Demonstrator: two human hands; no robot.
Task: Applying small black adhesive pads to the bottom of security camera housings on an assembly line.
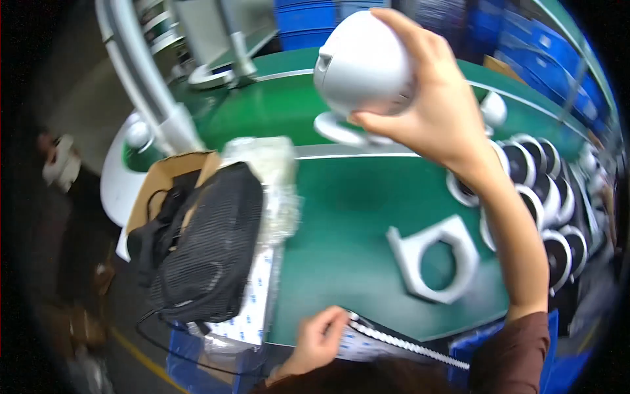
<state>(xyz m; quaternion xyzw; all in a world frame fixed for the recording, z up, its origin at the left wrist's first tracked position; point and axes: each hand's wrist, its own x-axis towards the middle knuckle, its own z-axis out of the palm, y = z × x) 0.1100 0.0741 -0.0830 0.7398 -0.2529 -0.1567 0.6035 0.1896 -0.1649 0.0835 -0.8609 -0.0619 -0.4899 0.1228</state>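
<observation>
Raised over the far part of the bench, my right hand grips a white, rounded housing with fingers and thumb. A white curved ring shows just under it; whether the two are joined I cannot tell. My left hand is at the bench's near edge, its fingers curled in a pinch, beside the end of a white coiled cord. What is between those fingers is too small to make out. On the green bench top, a white fixture with a round opening lies below my right forearm.
At the left, a black mesh bag leans by an open cardboard box and clear plastic wrap. Several white rings with dark centres crowd the right side. A grey post rises at far left; blue crates stand behind.
</observation>
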